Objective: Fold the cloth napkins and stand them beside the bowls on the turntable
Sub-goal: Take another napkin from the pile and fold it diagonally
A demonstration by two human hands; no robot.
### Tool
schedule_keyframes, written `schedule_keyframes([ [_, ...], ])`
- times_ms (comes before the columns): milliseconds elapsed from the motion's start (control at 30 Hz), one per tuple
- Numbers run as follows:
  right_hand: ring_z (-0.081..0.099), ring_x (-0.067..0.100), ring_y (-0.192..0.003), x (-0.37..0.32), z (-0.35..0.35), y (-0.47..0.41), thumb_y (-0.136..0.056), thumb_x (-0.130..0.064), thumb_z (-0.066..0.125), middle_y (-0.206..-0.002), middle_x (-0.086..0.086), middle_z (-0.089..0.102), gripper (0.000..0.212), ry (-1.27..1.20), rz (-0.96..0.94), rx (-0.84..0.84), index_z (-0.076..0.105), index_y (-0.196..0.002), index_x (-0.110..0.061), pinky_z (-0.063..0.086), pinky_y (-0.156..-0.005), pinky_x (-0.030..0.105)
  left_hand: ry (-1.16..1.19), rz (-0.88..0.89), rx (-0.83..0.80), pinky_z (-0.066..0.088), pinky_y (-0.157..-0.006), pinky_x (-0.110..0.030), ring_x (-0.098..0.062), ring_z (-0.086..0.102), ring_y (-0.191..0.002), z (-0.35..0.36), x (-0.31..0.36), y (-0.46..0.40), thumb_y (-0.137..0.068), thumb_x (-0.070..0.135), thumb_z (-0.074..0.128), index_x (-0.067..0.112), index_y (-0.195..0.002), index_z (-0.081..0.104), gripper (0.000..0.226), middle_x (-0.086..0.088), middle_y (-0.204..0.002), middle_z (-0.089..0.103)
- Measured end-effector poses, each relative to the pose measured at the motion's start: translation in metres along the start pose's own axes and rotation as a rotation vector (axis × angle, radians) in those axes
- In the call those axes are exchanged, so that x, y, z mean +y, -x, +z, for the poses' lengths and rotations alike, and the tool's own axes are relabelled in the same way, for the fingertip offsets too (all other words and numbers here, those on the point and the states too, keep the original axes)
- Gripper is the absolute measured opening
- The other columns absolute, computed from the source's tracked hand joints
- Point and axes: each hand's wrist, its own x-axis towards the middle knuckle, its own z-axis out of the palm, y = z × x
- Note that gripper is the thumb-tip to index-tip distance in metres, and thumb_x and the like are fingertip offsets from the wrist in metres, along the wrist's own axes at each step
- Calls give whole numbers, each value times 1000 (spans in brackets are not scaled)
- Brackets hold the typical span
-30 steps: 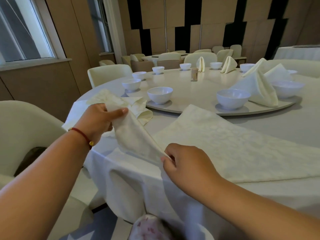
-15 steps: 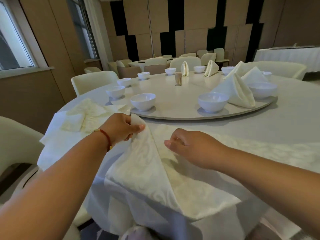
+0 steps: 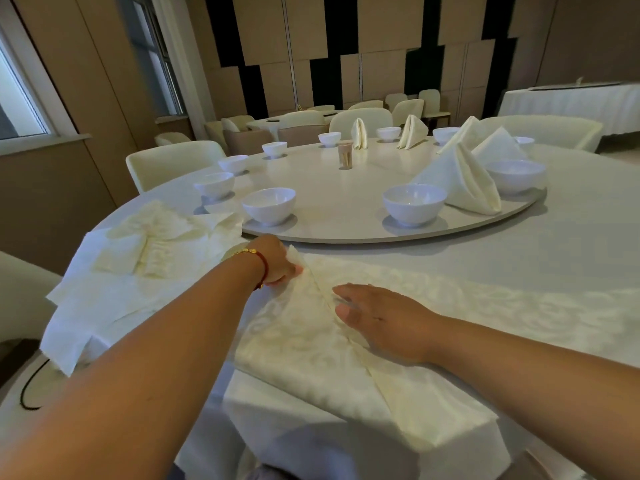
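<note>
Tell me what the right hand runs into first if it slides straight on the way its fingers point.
The right hand lies flat on the napkin, fingers pointing left toward the fold line. Going straight on, it would most likely meet the left hand pinching the napkin's folded corner, though depth is hard to judge.

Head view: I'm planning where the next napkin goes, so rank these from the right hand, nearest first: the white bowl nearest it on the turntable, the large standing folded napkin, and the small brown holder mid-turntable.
From the right hand:
1. White bowl, at the turntable's near edge, just beyond the hand.
2. Large standing folded napkin, farther back and to the right.
3. Small brown holder, near the turntable's middle.
</note>
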Motion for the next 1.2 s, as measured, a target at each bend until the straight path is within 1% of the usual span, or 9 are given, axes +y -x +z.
schedule_keyframes([
  [133,18,8,-144,2,1,-1,-98,-55,22,-159,-9,21,60,-38,0,14,21,-152,-28,12,-112,21,-78,-11,-37,52,-80,-31,-20,57,-63,3,8,-12,-89,38,60,11,-58,57,41,-5,-69,65],
  [300,15,8,-145,1,-1,0,-98,-56,21,-159,-10,17,62,-41,5,-7,20,-152,-28,10,-115,24,-77,-17,-119,43,-59,-22,-14,52,-55,4,12,-20,-92,39,58,11,-66,59,39,-1,-60,60],
  [633,19,8,-144,0,-1,-1,-97,-57,21,-158,-11,21,61,-40,0,4,23,-151,-29,13,-115,25,-83,-29,-166,42,-56,-21,-13,50,-50,4,16,-27,-92,40,59,11,-61,58,43,0,-56,58],
  [733,22,9,-143,0,-2,0,-97,-56,22,-157,-10,24,60,-67,-3,8,25,-151,-28,17,-115,26,-78,-74,-32,41,-50,-22,-13,50,-48,9,16,-23,-88,44,63,11,-64,54,42,-1,-57,58],
  [833,26,10,-141,-1,-3,2,-98,-55,24,-156,-9,27,59,-79,-13,16,26,-150,-27,20,-113,27,188,-117,154,46,-66,-28,-23,62,-80,25,9,-17,-79,38,75,7,-109,45,52,-8,-92,64],
  [867,27,11,-141,-1,-3,2,-98,-55,24,-156,-9,28,59,-81,-12,17,25,-150,-27,22,-113,28,252,-90,220,44,-72,-29,-24,60,-88,32,6,-14,-79,35,76,9,-114,44,54,-7,-98,61],
  [1000,35,10,-136,-3,-2,5,-97,-56,30,-153,-8,34,59,-159,-4,55,25,-149,-29,30,-106,26,292,98,353,36,-70,-23,-19,58,-84,50,3,-4,-87,21,65,17,-92,62,7,2,-87,60],
  [1133,36,5,-133,-17,-21,8,-96,-53,33,-149,-11,39,53,-118,-142,109,37,-144,-30,27,-100,18,245,168,316,35,-71,-22,-16,55,-82,50,3,-1,-90,14,57,15,-89,68,11,4,-89,58],
  [1200,51,11,-117,-27,-28,5,-97,-54,31,-130,-5,58,48,-78,-249,50,57,-126,-26,37,-102,28,239,200,303,37,-72,-23,-14,53,-81,49,1,0,-89,16,58,17,-91,66,8,5,-92,57],
])
